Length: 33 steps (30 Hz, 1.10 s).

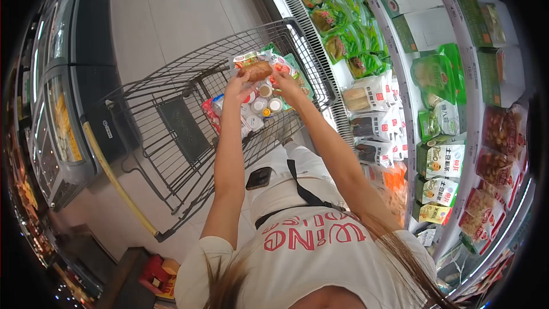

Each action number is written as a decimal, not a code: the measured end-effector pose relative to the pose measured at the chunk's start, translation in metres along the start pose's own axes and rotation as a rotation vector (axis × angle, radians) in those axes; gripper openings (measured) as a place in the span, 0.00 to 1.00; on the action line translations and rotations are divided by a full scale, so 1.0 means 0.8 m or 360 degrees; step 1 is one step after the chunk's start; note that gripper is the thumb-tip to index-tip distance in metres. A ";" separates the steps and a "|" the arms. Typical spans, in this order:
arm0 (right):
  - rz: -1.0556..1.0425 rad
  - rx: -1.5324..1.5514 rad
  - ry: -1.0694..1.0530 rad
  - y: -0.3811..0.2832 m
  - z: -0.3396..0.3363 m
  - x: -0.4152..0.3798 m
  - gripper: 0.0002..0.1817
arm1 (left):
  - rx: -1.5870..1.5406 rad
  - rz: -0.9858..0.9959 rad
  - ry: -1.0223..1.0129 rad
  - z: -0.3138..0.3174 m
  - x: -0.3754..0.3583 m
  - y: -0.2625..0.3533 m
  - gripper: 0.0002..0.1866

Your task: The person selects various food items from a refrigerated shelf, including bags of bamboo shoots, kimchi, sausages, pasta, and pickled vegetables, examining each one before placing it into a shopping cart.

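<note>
Both arms reach over the wire shopping cart [166, 137]. Between my two hands is a brown packaged item [255, 71]. My left hand [235, 87] has its fingers closed on its left end, and my right hand [284, 83] grips near its right end. Under and around them lie goods in the cart: colourful packages [294, 74], several bottles or jars with white caps [259, 105], one yellow cap [266, 113], and a red and blue bag [210, 111] at the left.
Refrigerated shelves [394, 23] with green bags [346, 28], white packs [369, 94] and red packs [486, 206] run along the right. A dark freezer case [94, 109] stands at the left. The cart's yellow handle [117, 180] is at lower left.
</note>
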State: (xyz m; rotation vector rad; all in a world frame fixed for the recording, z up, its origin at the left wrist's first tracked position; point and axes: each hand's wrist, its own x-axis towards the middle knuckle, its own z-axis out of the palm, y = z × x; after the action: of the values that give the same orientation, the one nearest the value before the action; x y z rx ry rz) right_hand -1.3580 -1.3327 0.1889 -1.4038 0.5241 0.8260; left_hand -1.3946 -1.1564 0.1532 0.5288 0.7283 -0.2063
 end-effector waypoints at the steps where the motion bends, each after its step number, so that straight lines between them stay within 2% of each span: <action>1: 0.0016 -0.0039 0.0066 0.021 0.005 0.025 0.25 | 0.0000 -0.0119 0.0066 -0.009 0.010 -0.019 0.24; 2: 0.0106 0.0001 0.0086 0.032 0.006 0.044 0.25 | -0.0075 -0.0185 0.0155 -0.016 0.022 -0.031 0.23; 5: 0.0110 -0.0426 0.0125 0.057 -0.006 0.079 0.26 | -0.0255 -0.0297 0.0422 -0.027 0.054 -0.054 0.21; 7: -0.0058 -0.0694 0.0256 0.069 -0.020 0.093 0.24 | -0.0278 -0.0255 0.0596 -0.036 0.077 -0.059 0.21; 9: -0.0282 -0.1059 0.0408 0.088 -0.034 0.108 0.22 | -0.0253 -0.0266 0.0597 -0.058 0.105 -0.054 0.19; 13: -0.0300 -0.0942 0.0190 0.105 -0.066 0.107 0.16 | 0.0030 -0.0275 0.0489 -0.085 0.118 -0.033 0.19; 14: -0.0338 -0.0980 0.0203 0.110 -0.072 0.103 0.15 | 0.0271 -0.0396 0.0773 -0.078 0.110 -0.022 0.18; 17: -0.0481 -0.1069 0.0230 0.114 -0.076 0.073 0.13 | 0.0352 -0.0474 0.0582 -0.121 0.129 -0.015 0.20; 18: -0.0555 -0.1110 0.0224 0.114 -0.075 0.064 0.13 | 0.0467 -0.0334 0.0445 -0.120 0.124 -0.016 0.22; 21: -0.0746 -0.1208 0.0149 0.108 -0.070 0.020 0.13 | 0.0599 -0.0189 0.0422 -0.079 0.078 -0.017 0.20; 24: -0.0860 -0.1318 0.0068 0.099 -0.073 -0.025 0.10 | 0.1089 -0.0020 0.0342 -0.036 0.010 -0.040 0.15; 25: -0.0893 -0.1356 0.0049 0.097 -0.075 -0.037 0.09 | 0.1116 -0.0005 0.0272 -0.019 -0.018 -0.048 0.14; 29: -0.1082 -0.1481 0.0198 0.097 -0.090 -0.085 0.08 | 0.1511 0.0154 0.0028 0.020 -0.108 -0.099 0.12; 30: -0.1068 -0.1441 0.0206 0.093 -0.095 -0.101 0.08 | 0.1598 0.0119 -0.0094 0.028 -0.126 -0.109 0.15; 33: -0.0997 -0.1410 0.0334 0.092 -0.107 -0.138 0.10 | 0.1543 -0.0098 -0.0427 0.052 -0.152 -0.145 0.12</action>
State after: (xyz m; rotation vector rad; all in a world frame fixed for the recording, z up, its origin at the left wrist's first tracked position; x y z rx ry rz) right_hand -1.4709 -1.4399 0.2140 -2.3163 -0.1922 0.3843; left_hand -1.5011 -1.2772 0.2172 1.3680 0.3421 -0.6875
